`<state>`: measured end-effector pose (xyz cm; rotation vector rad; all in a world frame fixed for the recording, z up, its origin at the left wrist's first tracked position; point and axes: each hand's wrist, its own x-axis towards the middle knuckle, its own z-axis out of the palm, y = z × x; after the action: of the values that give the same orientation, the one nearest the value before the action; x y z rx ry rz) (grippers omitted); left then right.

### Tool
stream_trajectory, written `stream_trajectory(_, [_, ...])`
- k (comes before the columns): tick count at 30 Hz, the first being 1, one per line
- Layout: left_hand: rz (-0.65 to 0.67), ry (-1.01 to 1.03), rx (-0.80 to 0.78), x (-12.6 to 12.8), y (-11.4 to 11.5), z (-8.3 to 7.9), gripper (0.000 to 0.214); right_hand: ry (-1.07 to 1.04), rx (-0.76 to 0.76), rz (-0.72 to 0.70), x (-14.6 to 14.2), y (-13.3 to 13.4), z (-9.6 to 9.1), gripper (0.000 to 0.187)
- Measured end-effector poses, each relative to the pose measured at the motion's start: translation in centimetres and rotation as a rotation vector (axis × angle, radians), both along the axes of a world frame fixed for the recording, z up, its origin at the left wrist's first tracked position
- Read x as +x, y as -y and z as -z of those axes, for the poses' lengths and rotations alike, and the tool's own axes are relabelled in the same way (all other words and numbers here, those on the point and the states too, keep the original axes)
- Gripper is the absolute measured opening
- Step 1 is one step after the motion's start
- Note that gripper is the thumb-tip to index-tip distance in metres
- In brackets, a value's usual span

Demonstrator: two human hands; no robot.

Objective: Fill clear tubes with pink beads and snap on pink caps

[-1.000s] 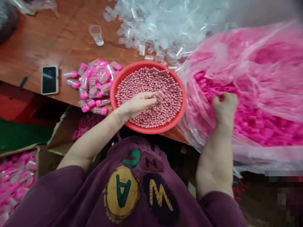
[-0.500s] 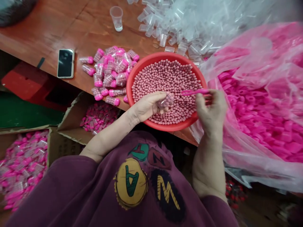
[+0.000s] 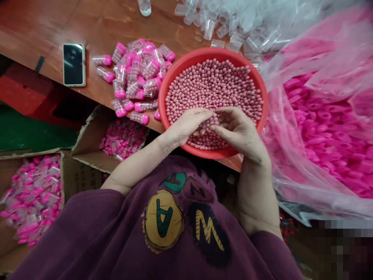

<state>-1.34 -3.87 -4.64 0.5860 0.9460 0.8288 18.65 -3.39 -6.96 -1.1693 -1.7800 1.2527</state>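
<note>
Both hands together over the near part of a red basin (image 3: 177,68) full of small pink beads (image 3: 212,83), at the near edge of the worktop (image 3: 96,23). Left hand (image 3: 188,126) curled, fingers closed around a small clear vial (image 3: 210,122) packed with beads, mostly hidden between the two hands. Right hand (image 3: 239,130) just beside it, fingertips touching the vial's end, thumb and forefinger pinched narrow; whether a cap sits between them cannot be told.

Left of the basin, touching its rim, a heap of filled vials with pink caps (image 3: 136,74) on the worktop. Further left, near the worktop's edge, a dark phone (image 3: 74,64) lying flat, face up. Along the far edge, a spread of empty clear vials (image 3: 221,23). Right of the basin, pressed against it, a large clear plastic bag (image 3: 291,186) holding bright pink caps (image 3: 326,128).

Below the worktop's near edge, on the left, open cardboard boxes (image 3: 87,155) with more filled vials (image 3: 32,198) inside. Maroon printed shirt (image 3: 116,233) across the bottom.
</note>
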Motion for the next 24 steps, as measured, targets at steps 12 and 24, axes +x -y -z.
stream_trajectory(12, [-0.009,-0.135,-0.045,0.5,0.2,-0.7,0.038,-0.271,-0.328,-0.05,-0.7,0.3,-0.4,0.06])
stream_trajectory(24, [-0.109,-0.173,0.084,1.1,0.3,-0.6,0.046,-0.189,-0.191,0.001,-0.3,0.3,1.1,0.064])
